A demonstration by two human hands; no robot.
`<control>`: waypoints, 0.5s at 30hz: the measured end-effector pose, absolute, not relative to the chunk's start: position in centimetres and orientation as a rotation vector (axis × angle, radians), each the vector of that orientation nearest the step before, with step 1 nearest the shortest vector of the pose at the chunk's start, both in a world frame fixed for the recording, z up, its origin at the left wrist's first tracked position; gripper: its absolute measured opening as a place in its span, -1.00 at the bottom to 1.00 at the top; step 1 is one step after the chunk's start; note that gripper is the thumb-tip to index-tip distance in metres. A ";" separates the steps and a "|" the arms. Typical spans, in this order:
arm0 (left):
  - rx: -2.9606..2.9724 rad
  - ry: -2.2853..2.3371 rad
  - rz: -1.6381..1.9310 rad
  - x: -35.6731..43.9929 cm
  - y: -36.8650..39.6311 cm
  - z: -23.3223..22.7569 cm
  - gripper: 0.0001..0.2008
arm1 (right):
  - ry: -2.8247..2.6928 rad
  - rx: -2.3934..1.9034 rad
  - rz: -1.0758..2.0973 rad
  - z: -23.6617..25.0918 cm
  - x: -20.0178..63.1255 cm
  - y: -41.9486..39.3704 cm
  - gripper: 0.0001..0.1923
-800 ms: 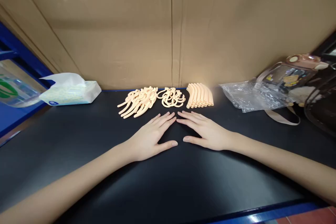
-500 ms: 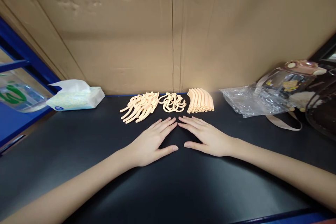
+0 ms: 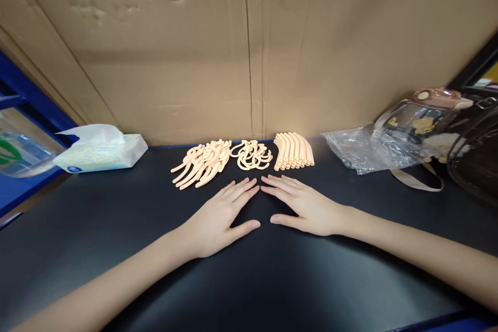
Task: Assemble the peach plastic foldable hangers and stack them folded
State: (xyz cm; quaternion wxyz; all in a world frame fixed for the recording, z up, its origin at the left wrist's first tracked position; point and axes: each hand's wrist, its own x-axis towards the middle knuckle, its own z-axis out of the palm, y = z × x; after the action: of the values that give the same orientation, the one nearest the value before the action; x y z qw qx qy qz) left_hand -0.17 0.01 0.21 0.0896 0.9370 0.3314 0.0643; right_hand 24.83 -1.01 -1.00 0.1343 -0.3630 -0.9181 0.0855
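left hand (image 3: 218, 220), right hand (image 3: 307, 207) flat (label unreadable)

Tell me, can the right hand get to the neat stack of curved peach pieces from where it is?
Probably yes. The right hand lies flat and empty on the black table, fingertips just short of the stack of curved pieces, with only bare tabletop between them.

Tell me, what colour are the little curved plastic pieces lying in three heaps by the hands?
The curved plastic pieces are pale peach-orange, seen clearly in the head view.
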 end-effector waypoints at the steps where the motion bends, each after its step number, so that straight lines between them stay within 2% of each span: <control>1: 2.787 0.984 0.193 -0.2 0.0 0.2 -0.36 | -2.659 -1.052 0.232 -1.0 24.8 -1.1 -0.29; 4: 2.779 0.988 0.185 -0.1 0.1 0.3 -0.36 | -2.646 -1.001 0.153 -0.5 24.7 -1.2 -0.38; 8: 2.767 0.996 0.178 -0.1 0.1 0.5 -0.36 | -2.496 -1.012 -0.001 1.9 25.5 0.3 -0.60; 12: 2.762 0.990 0.166 -0.2 0.0 0.6 -0.36 | -2.192 -1.486 -0.125 4.8 28.1 4.5 -0.65; 15: 2.746 0.996 0.152 -0.2 -0.1 0.6 -0.35 | -1.982 -1.927 0.040 5.2 30.2 7.7 -0.66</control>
State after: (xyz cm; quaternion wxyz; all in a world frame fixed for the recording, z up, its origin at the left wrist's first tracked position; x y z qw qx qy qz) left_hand -0.18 -0.06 0.61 0.1079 0.9333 0.3385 0.0517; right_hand 30.15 7.74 5.19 0.1871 -0.6847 -0.7042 0.0143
